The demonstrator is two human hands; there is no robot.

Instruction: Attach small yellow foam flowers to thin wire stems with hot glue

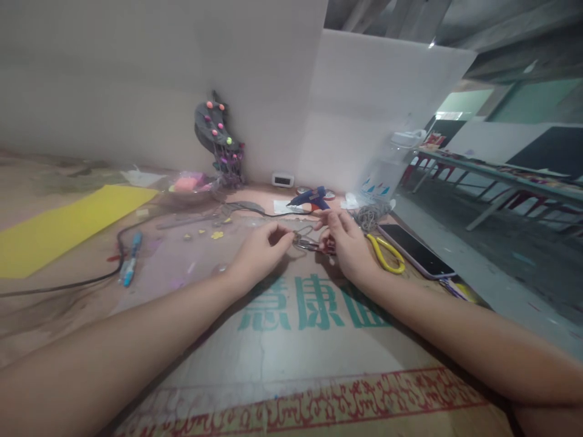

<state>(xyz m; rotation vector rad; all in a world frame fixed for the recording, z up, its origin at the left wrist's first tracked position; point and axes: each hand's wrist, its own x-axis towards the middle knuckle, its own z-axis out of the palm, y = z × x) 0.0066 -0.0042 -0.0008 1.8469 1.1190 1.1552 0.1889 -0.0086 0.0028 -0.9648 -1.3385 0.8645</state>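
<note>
My left hand is closed, its thumb and fingertips pinching a thin grey cord that loops out between the two hands. My right hand is closed around a small metal-tipped tool. The tool's tip points left and lies at the cord near my left fingertips; whether it is scissors or pliers I cannot tell. Both hands are just above the table. Beside my right wrist lies a yellow-handled tool, its far end hidden by the hand. A ball of grey yarn sits just behind it.
A blue glue gun lies behind the hands, near a small white digital display. At right lies a phone; at left are yellow sheet, blue pen and black cable. A grey crescent with pompoms stands against the white panel.
</note>
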